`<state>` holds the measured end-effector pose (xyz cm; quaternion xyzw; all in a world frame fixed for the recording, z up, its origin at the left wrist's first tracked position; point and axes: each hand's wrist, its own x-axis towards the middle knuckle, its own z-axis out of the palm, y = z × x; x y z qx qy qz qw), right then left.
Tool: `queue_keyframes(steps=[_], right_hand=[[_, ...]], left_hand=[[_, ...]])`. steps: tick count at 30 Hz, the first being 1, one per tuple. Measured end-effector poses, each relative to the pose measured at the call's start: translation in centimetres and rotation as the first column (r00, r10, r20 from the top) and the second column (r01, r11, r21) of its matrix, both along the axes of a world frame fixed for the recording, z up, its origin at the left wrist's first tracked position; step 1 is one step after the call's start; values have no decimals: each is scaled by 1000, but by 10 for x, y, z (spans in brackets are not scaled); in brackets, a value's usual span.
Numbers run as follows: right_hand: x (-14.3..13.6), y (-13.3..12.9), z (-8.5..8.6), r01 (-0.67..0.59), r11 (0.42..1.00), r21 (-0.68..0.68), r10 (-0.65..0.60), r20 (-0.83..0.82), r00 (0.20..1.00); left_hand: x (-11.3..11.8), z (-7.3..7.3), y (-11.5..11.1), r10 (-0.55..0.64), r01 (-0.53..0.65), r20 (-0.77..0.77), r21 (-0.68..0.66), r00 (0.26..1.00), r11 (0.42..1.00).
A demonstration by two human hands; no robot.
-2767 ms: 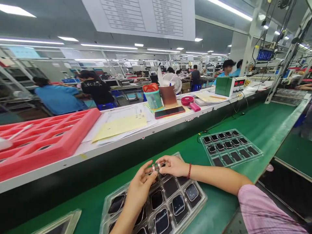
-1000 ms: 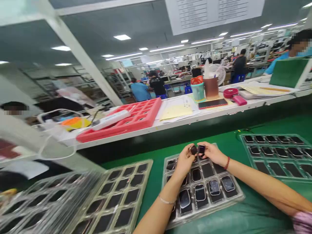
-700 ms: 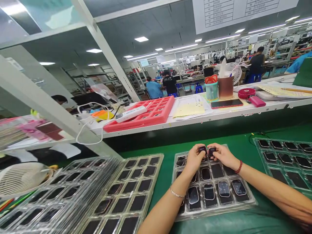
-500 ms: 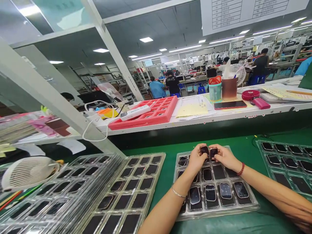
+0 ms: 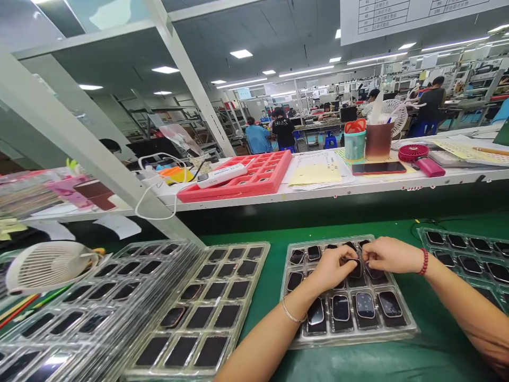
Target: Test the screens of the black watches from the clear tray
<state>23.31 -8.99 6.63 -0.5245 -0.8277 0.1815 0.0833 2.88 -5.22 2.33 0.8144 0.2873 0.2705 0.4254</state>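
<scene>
A clear plastic tray point(image 5: 358, 337) lies in front of me, with several square-faced smartwatches in its cells. My left hand point(image 5: 336, 268) reaches over its middle and pinches a smartwatch point(image 5: 355, 269) by the upper edge, tilted above a cell in the second row. Just to the right, my right hand point(image 5: 392, 255) has its fingers closed at the top of another smartwatch point(image 5: 376, 274), which is partly hidden under them. In the front row, smartwatches such as this light-faced one point(image 5: 365, 305) rest on dark foam. My left hand covers some middle cells.
Left of the work tray lies a tray of dark pads point(image 5: 199, 318), beside a tall stack of filled trays point(image 5: 103, 292). Another watch tray point(image 5: 477, 260) is at right. A shelf behind carries a red foam tray point(image 5: 254, 175), a phone point(image 5: 379, 168) and cups. A white fan point(image 5: 51, 268) sits far left.
Both hands have come down from the tray's far edge, where each held up a smartwatch. The left moved right to the second row; the right shifted right. More watches show in the far row.
</scene>
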Motion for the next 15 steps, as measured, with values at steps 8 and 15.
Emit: queue_keyframes(steps=[8, 15], right_hand=[[-16, -12, -9, 31, 990, 138, -73, 303, 950], [-71, -53, -6, -122, 975, 183, 47, 372, 927]], left_hand=[[-2, -5, -1, 38, 43, -244, 318, 969, 947], [-2, -7, 2, 44, 57, -295, 325, 954, 944]])
